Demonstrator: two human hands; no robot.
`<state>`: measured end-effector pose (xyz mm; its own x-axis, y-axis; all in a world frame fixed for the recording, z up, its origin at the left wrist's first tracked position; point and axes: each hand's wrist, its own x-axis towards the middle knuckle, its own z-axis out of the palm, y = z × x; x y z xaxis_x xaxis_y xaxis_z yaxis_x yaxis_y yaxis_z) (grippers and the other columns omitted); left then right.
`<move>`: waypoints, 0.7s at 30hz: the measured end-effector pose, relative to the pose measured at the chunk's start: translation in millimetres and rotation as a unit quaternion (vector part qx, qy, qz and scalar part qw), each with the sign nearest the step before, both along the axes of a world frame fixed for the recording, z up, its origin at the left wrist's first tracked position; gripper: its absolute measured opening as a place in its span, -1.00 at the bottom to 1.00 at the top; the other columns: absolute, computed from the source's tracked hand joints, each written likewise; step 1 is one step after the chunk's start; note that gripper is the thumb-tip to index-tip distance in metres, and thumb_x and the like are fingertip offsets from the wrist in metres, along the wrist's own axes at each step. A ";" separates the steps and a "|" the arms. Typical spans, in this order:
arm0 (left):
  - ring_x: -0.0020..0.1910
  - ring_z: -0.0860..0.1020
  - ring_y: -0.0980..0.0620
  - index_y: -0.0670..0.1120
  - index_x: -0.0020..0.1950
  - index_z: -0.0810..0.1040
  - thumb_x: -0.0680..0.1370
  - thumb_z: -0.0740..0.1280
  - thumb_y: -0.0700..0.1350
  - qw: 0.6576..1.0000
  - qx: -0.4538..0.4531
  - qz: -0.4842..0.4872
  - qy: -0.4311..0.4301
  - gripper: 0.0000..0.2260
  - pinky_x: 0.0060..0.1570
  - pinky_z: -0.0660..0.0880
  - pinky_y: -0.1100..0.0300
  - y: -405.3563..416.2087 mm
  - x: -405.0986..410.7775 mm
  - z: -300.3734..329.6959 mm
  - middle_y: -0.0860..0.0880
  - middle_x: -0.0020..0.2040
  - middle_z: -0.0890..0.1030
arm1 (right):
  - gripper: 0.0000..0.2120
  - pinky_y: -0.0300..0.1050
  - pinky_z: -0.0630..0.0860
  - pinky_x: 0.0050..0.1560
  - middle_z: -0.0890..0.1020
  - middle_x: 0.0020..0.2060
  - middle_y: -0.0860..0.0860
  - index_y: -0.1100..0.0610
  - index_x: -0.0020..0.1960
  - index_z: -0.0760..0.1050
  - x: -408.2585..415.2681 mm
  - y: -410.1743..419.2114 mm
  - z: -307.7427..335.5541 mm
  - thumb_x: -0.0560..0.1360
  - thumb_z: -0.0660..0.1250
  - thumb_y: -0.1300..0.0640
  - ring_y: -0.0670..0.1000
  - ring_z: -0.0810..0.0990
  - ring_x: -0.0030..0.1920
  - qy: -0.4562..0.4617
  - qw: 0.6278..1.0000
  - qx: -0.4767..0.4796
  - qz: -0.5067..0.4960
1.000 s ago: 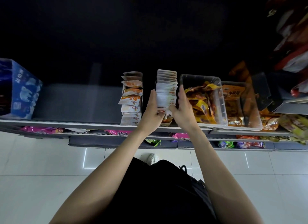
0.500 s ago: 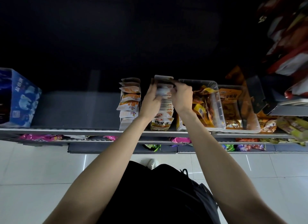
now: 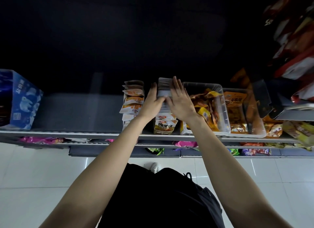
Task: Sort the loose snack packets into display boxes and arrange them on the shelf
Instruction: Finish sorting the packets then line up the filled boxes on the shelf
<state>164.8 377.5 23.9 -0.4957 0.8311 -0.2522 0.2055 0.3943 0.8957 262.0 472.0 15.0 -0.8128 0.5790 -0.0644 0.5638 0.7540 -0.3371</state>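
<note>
A row of white snack packets (image 3: 164, 87) stands in a yellow display box (image 3: 164, 128) on the grey shelf (image 3: 76, 114). My left hand (image 3: 152, 101) lies along the row's left side, fingers straight. My right hand (image 3: 181, 100) lies flat on the row's right side and top, fingers straight and spread. Both thumbs meet over the middle of the row. A second box of white-and-orange packets (image 3: 133, 103) stands just to the left.
Two clear plastic bins (image 3: 224, 109) of orange and yellow packets stand to the right. A blue carton (image 3: 20, 100) sits at the shelf's far left. Lower shelves hold pink, green and purple packets (image 3: 185, 144). Red bags (image 3: 295, 46) hang at upper right. White tiled floor lies below.
Both hands slid from the front of the packet row toward its back, then opened flat against its sides. The front of the yellow box and its front packets came into view.
</note>
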 end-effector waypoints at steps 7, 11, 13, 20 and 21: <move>0.46 0.02 0.24 -0.08 0.54 -0.02 0.62 0.17 -0.18 0.999 0.040 -0.003 0.006 -0.45 0.24 -0.05 0.53 -20.8 14.9 22.3 0.08 0.52 0.06 | -0.44 -0.22 -0.06 0.47 -0.01 0.54 0.10 0.19 0.54 -0.04 11.6 -4.5 14.3 0.65 0.00 -0.03 0.01 -0.06 0.53 0.100 0.991 -0.068 -0.059; 0.46 -0.07 0.25 0.03 0.54 -0.08 0.51 0.37 -0.11 0.998 0.024 -0.055 0.035 -0.23 0.35 -0.08 0.34 -53.9 23.0 24.0 0.15 0.52 -0.02 | -0.60 -0.64 0.04 0.17 0.28 0.45 0.12 0.22 0.45 0.27 42.4 -25.2 24.8 0.63 0.11 0.19 0.03 0.30 0.40 0.199 0.969 -0.060 -0.131; 0.49 -0.17 0.19 0.05 0.54 -0.18 0.50 0.39 -0.10 0.992 -0.030 -0.104 0.067 -0.15 0.36 -0.10 0.27 -63.8 24.0 14.6 0.09 0.54 -0.17 | -0.60 -0.70 0.04 0.13 0.30 0.44 0.12 0.23 0.44 0.29 53.3 -33.2 24.4 0.61 0.14 0.24 0.02 0.34 0.38 0.196 0.970 -0.072 -0.122; 0.45 0.22 0.10 -0.11 0.55 -0.16 0.61 0.19 -0.18 0.997 -0.032 -0.070 0.026 -0.36 0.29 0.13 0.43 -36.5 25.5 -25.8 -0.05 0.53 0.14 | -0.43 -0.33 0.14 0.35 0.08 0.52 0.12 0.21 0.53 0.00 44.9 -53.0 12.1 0.61 0.16 0.17 0.04 0.03 0.51 0.120 0.977 -0.168 -0.059; 0.40 0.29 0.13 -0.11 0.55 -0.15 0.61 0.18 -0.21 0.998 -0.020 -0.060 0.008 -0.36 0.26 0.18 0.47 -35.2 28.2 -29.0 -0.02 0.50 0.22 | -0.42 -0.18 0.21 0.38 0.09 0.52 0.13 0.21 0.54 -0.02 42.8 -54.7 9.6 0.61 0.16 0.19 0.07 0.05 0.51 0.117 0.978 -0.163 -0.061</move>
